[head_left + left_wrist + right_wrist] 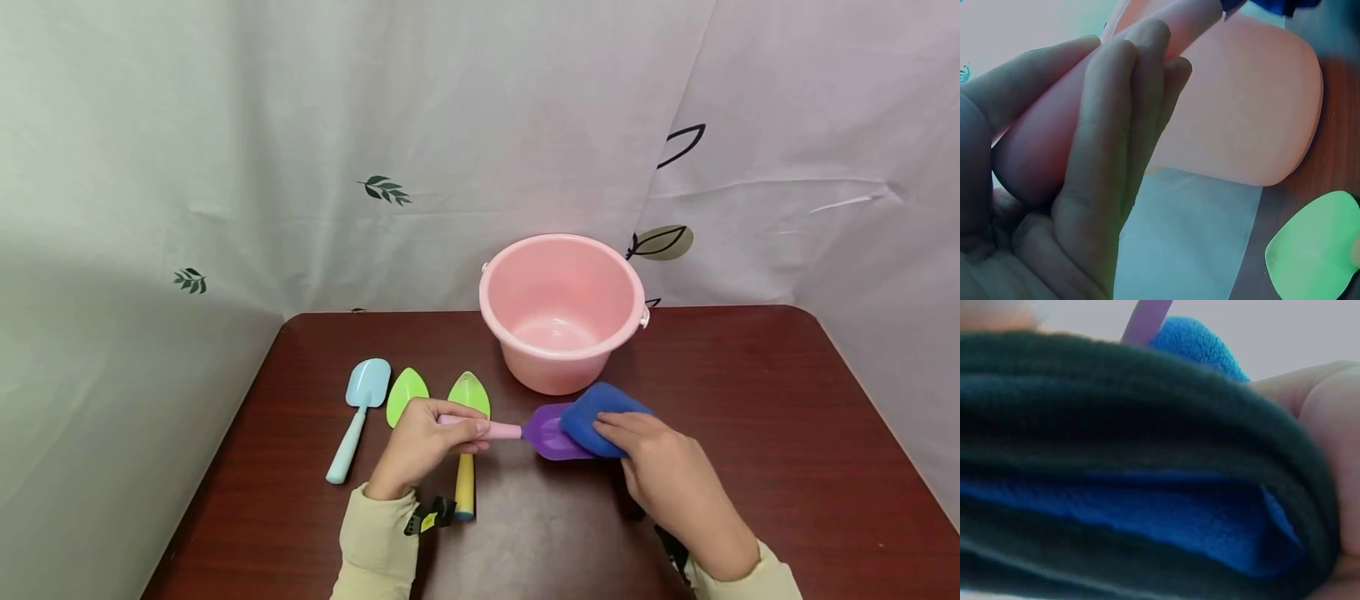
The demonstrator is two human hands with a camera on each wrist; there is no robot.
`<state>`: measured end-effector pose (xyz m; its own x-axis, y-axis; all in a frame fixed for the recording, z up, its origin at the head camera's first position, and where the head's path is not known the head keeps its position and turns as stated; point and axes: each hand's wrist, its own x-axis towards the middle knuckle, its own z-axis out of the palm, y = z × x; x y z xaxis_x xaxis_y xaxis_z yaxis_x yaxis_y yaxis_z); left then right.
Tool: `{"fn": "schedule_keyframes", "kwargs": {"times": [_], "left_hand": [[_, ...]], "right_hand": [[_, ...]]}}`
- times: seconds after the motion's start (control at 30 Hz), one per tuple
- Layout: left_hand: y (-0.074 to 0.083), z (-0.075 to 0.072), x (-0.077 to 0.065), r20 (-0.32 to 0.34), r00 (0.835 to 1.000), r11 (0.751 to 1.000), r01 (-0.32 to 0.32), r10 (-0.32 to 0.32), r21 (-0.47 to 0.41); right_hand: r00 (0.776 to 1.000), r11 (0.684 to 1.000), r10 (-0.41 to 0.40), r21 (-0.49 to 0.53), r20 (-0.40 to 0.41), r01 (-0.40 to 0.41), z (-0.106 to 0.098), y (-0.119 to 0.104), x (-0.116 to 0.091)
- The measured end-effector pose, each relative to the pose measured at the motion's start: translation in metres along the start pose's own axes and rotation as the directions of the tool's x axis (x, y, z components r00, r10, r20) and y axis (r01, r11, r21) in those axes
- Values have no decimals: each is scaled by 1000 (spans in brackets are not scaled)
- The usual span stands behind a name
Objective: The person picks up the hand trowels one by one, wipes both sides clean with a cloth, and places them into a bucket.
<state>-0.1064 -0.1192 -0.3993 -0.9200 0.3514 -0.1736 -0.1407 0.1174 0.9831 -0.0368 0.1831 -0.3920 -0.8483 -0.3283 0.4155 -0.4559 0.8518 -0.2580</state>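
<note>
My left hand grips the pink handle of a small shovel, which lies sideways in front of me. Its purple blade points to the right. A folded blue cloth covers the far part of that blade, and my right hand holds the cloth against it from the right. In the left wrist view, fingers and thumb wrap the pink handle. The right wrist view is mostly filled by folds of the cloth, with the thumb side of the hand at the right edge.
A pink bucket stands behind the hands at the back of the dark red table. To the left lie a light blue shovel, a green trowel blade, and another green trowel with a yellow handle. White patterned curtains surround the table.
</note>
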Motion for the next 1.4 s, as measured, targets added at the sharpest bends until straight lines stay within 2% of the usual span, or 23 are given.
{"fn": "schedule_keyframes", "kwargs": {"times": [0.2,0.37,0.53,0.8,0.97,1.17,1.4], "left_hand": [[0,-3,-2,1,1000,1000,-4,4,8],[-1,-2,-1,-17,1000,999,3,-2,49],[-3,2,1,-24,1000,996,-5,7,94],[-5,8,3,-22,1000,995,-16,18,100],[-4,11,4,-30,1000,998,-7,9,60],[-3,14,3,-22,1000,999,-10,12,48],[-3,14,3,28,999,997,-43,41,66]], "right_hand": [[987,997,75,-4,-144,-76,-14,10,-3],[977,995,100,16,-188,-99,-19,6,-4],[978,998,63,35,-201,-57,-14,-4,-2],[968,998,-32,53,-251,46,-3,-16,0],[966,995,-74,47,-248,88,3,-22,0],[980,991,-107,67,-168,120,8,-28,0],[975,979,-177,76,-132,188,18,-31,2]]}}
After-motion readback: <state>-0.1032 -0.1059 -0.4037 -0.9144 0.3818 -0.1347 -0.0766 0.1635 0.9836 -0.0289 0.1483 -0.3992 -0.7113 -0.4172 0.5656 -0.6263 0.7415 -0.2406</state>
